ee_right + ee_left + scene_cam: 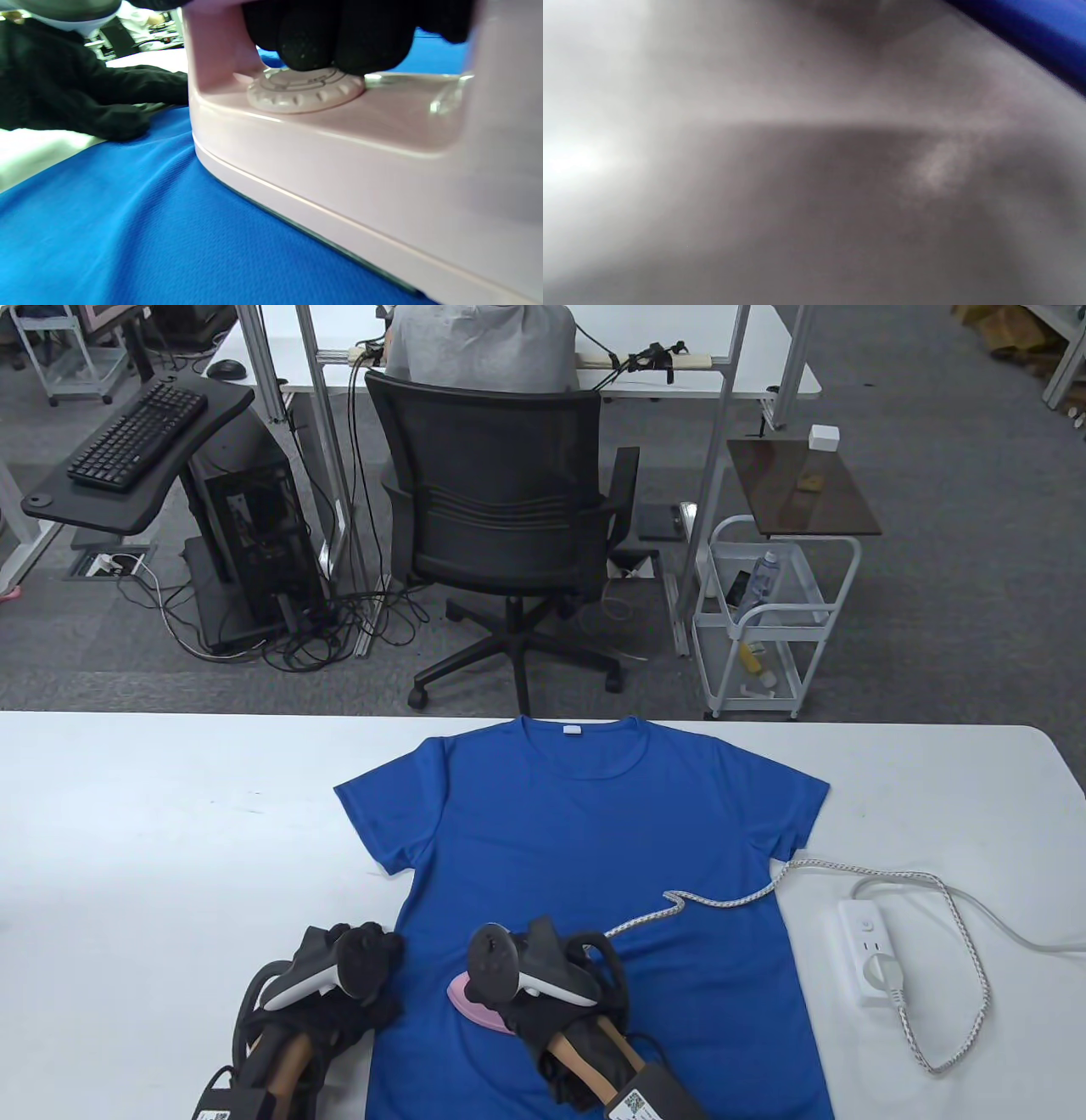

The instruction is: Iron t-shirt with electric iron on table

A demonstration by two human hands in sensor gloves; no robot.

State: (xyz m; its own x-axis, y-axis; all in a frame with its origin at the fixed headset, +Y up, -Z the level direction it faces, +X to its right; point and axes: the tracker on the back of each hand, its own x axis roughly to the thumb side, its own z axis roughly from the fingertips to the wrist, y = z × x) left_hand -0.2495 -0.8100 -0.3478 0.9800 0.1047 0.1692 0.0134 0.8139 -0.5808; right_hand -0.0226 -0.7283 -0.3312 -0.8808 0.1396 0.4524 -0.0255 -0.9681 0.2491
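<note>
**Iron down on the lower shirt, left hand bracing the hem side**

The blue t-shirt (594,882) lies flat on the white counter (153,831), collar at 12 o'clock and hem toward 6 o'clock. The pink iron (478,1008) sits on the fabric at about 7 o'clock from the shirt's middle, near its left edge. The right hand (551,984) is clamped around the iron's handle; in the right wrist view the gloved fingers (335,38) wrap under the handle just above the dial (303,91), and the soleplate rests on the cloth. The left hand (352,976) rests at the shirt's left edge, at 9 o'clock from the iron, lying on fabric and counter together; whether its fingers are spread or curled I cannot tell. The left wrist view is a grey blur with only a strip of blue at its 2 o'clock corner.

The iron's braided cord (721,899) trails across the shirt toward 3 o'clock to the power strip (870,954).

The step in hand looks like pressing the lower left part of the shirt. A soft ripple shows in the cloth beside the iron, so the next stroke probably calls for the left hand to keep the fabric taut while the iron glides toward 12 o'clock, with the cord kept off the path.
</note>
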